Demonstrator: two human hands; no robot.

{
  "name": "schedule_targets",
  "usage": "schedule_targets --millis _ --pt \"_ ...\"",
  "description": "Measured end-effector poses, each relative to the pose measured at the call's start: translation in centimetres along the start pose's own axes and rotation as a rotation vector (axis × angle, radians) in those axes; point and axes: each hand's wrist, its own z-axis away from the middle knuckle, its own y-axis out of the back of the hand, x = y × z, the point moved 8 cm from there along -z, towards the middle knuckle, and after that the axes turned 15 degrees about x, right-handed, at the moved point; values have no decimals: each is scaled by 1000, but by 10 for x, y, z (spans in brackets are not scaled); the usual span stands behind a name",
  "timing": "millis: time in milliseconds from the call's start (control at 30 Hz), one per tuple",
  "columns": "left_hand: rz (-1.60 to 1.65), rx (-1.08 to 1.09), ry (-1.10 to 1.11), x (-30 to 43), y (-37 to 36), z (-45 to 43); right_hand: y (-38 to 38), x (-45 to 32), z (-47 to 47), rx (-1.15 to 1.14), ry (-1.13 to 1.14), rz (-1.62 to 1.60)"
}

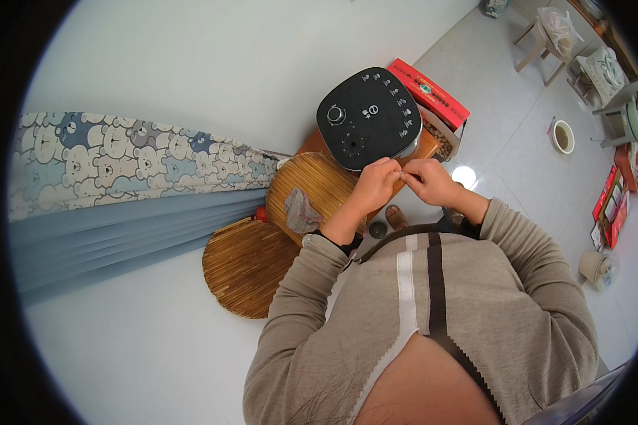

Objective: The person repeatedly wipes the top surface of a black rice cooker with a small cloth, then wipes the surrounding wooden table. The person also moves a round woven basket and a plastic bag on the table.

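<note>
My left hand (376,183) and my right hand (430,181) meet fingertip to fingertip, thumbs and forefingers pinched together. Anything between them is too small to make out. Just beyond my fingers stands an air fryer (367,141) with a black top, a round dial knob (335,114) and printed food icons. It rests on an orange-brown wooden surface (429,144). To the left of my left hand, a crumpled grey cloth (300,211) lies on a round slatted mat (329,178) of bamboo or reed.
A second round mat (247,268) sits partly under the first. A bear-print curtain (149,154) hangs at left. Behind the fryer is an open red carton (430,90). On the tiled floor at right are a bowl of dark liquid (562,137), a stool (543,45) and a bin (594,267).
</note>
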Motion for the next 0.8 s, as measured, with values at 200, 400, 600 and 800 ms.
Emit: schedule_targets --millis 200,400,600,800 --pt "91 -86 233 -20 -12 6 -1 6 -1 -34 66 35" --pt "158 -162 261 -29 -16 15 -4 18 0 -142 -56 -21" --pt "238 -161 297 -40 -20 26 -17 36 9 -239 -275 -136" --pt "175 -57 287 -56 -17 31 -36 62 20 -218 -529 -319"
